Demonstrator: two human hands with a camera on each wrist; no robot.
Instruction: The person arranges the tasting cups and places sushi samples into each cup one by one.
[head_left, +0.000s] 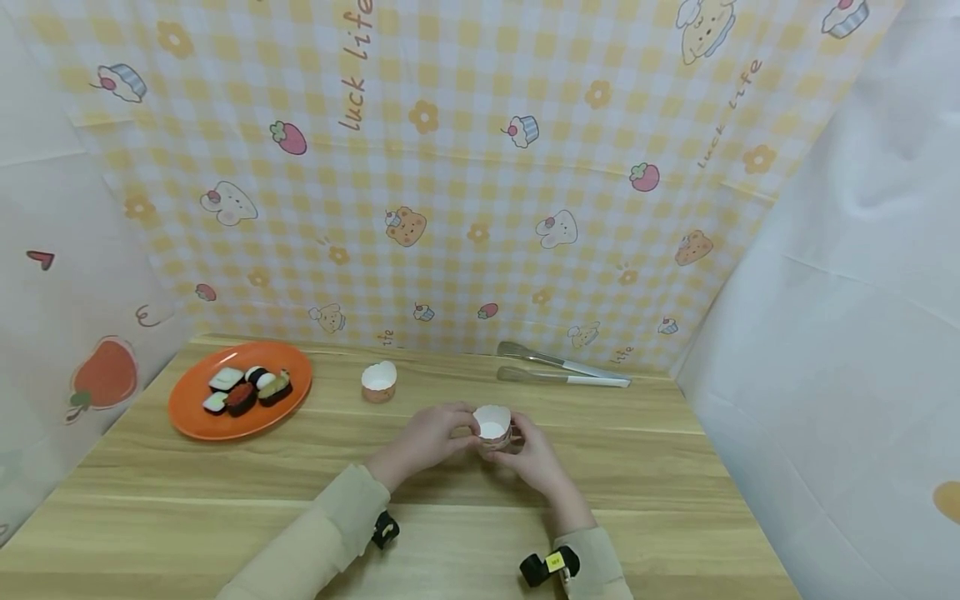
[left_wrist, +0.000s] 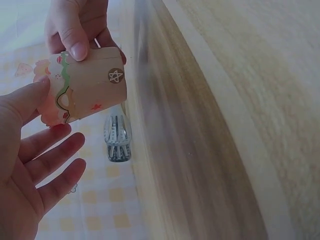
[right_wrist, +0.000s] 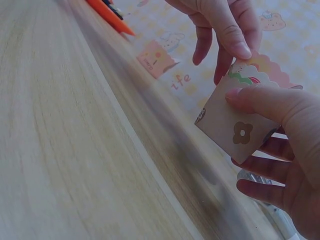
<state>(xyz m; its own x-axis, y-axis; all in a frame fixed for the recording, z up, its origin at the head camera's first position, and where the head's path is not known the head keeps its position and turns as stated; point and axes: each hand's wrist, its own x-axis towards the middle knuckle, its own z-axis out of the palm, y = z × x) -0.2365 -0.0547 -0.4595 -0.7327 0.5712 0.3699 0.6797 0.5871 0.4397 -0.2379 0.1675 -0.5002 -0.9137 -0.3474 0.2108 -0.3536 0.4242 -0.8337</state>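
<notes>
Both hands meet over the table around paper baking cups [head_left: 493,427], one nested in another, with scalloped rims. My left hand [head_left: 420,437] pinches the inner cup's pink rim between thumb and index finger; its other fingers are spread in the left wrist view. From the other side my right hand [head_left: 536,462] grips the outer cup [right_wrist: 242,120], its thumb flat on the wall near the green-edged rim. The cups are tilted in the wrist views. A separate paper baking cup [head_left: 378,383] stands upright farther back, to the left of the hands.
At the back left lies an orange oval plate [head_left: 187,417] bearing several sushi pieces [head_left: 242,398]. Metal tongs [head_left: 566,367] with white handles lie at the back right. Patterned cloth [head_left: 465,167] hangs behind the wooden table [head_left: 660,483].
</notes>
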